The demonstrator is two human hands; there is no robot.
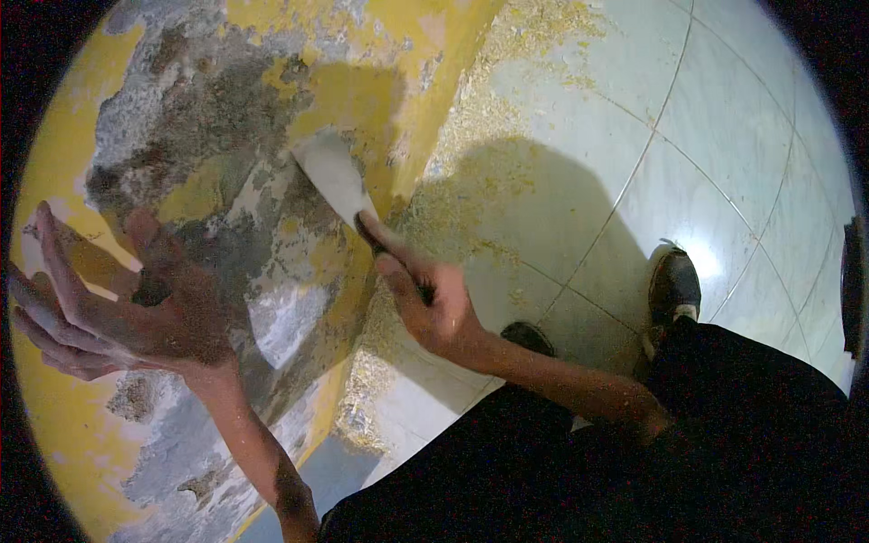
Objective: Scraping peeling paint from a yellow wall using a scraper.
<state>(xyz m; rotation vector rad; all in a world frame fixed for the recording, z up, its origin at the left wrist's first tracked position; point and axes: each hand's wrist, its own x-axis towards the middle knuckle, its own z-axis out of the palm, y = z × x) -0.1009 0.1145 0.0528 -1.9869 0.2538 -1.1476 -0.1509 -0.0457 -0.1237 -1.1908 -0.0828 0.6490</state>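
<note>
My right hand point(441, 305) grips the dark handle of a scraper point(331, 170). Its broad pale metal blade lies against a wall point(360, 102) with peeling yellow paint, the blade's edge at the border of a bare grey patch point(197, 115). Thumb and forefinger reach forward along the handle. To the left, my left hand point(170, 315) is spread at the wall and holds nothing. Whether its fingertips press on the surface, I cannot tell. Rough plaster, yellow remnants and a whitish spot point(288, 322) show between the two hands.
Yellow and whitish paint flakes point(485, 115) line the foot of the wall, scattering onto pale floor tiles point(719, 156). Two dark shoes point(674, 285) and dark trousers point(733, 387) occupy the lower right. A dark object point(853, 285) stands at the right rim.
</note>
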